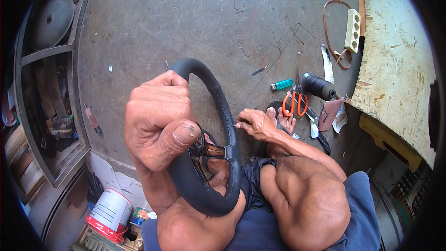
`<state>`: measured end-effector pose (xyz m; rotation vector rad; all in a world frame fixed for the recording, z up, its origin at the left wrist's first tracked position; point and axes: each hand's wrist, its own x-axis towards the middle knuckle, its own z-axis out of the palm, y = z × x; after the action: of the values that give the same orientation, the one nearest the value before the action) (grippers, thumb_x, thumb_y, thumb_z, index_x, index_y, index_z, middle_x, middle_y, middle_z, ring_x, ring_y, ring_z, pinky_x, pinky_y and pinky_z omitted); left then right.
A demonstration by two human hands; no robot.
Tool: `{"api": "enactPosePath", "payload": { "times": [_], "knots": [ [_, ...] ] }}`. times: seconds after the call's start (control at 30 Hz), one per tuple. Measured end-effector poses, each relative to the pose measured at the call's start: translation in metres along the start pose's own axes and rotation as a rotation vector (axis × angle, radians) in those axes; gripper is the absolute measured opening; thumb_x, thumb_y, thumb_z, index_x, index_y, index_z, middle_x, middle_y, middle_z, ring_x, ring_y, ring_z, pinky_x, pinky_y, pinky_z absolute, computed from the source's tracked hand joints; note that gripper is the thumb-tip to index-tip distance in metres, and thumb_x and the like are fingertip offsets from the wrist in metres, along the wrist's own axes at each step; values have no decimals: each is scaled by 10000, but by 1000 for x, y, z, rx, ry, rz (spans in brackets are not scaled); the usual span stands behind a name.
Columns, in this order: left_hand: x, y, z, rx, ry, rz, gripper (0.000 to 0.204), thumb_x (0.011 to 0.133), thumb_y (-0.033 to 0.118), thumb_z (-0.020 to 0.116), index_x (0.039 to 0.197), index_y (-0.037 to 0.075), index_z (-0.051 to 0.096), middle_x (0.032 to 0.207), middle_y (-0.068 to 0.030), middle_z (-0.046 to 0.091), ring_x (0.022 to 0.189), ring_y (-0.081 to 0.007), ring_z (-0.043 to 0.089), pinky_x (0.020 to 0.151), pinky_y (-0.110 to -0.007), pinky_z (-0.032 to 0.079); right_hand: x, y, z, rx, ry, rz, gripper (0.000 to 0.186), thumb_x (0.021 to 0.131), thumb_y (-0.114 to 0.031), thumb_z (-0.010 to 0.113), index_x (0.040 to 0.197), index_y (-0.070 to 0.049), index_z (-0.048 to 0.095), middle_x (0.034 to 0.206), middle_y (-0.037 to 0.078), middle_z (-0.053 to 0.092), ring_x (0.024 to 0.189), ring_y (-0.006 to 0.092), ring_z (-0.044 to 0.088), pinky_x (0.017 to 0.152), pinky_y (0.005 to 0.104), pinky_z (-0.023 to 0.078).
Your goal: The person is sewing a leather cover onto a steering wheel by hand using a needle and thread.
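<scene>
L hand [160,121] grips steering wheel [218,158]; R hand [254,124] pinches rim stitching.

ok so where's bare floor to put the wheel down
Free: the wide concrete floor ahead of the steering wheel, between the shelf unit and the lighter. Crowded: beside the right hand, where scissors, thread spool and power strip lie.

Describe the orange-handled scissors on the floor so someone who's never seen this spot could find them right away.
Start at the black steering wheel that the left hand holds and look to its right, past the right hand at the rim. The scissors lie on the concrete floor just below a green lighter and beside a black thread spool. Their bright orange loop handles are the only orange thing there.
</scene>
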<state>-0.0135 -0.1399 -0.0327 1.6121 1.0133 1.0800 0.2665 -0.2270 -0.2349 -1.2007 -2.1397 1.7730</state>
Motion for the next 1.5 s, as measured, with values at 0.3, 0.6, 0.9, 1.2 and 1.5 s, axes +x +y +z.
{"api": "enactPosePath", "payload": {
  "times": [0.3, 0.6, 0.9, 1.2, 1.5],
  "knots": [
    [12, 0, 8, -41, -17, 42, 449, 863, 321, 713, 543, 74, 519, 487, -24, 396, 427, -219, 392, 568, -363, 303, 6, -8, -1, -4, -41, 23, 209, 892, -225, 737, 948, -24, 715, 902, 189, 684, 884, 398, 674, 786, 489, 527],
    [13, -13, 20, -111, 224, 104, 376, 945, 365, 645, 804, 17, 632, 771, -108, 625, 784, -250, 624, 813, -393, 454, 10, -11, 0, -34, -74, 67, 253, 893, -245, 734, 968, -6, 705, 951, 207, 692, 931, 419, 673, 821, 491, 533],
    [-233, -92, 29, -457, 900, -934, 221, 1064, 236, 557, 1149, 46, 631, 969, -53, 638, 837, -178, 629, 768, -354, 550, -33, -35, -36, -299, 90, -347, 292, 841, -203, 773, 1082, -75, 672, 954, 109, 598, 886, 303, 573, 776, 416, 470],
    [-244, -116, 145, -1089, 542, -912, 212, 1021, 206, 652, 1130, 24, 660, 924, -5, 646, 740, -74, 582, 652, -236, 513, -35, -59, -29, 267, -502, -294, 392, 862, -181, 651, 1242, -90, 676, 1023, 117, 664, 946, 317, 652, 817, 433, 534],
    [-184, -110, 177, -575, 868, -1221, 268, 993, 182, 691, 1204, 19, 663, 923, -18, 674, 702, -70, 613, 623, -219, 511, -25, -68, -13, 612, -923, -341, 685, 802, -109, 588, 1485, -75, 541, 1370, 230, 583, 1266, 353, 557, 1071, 419, 450]
  ]
}}
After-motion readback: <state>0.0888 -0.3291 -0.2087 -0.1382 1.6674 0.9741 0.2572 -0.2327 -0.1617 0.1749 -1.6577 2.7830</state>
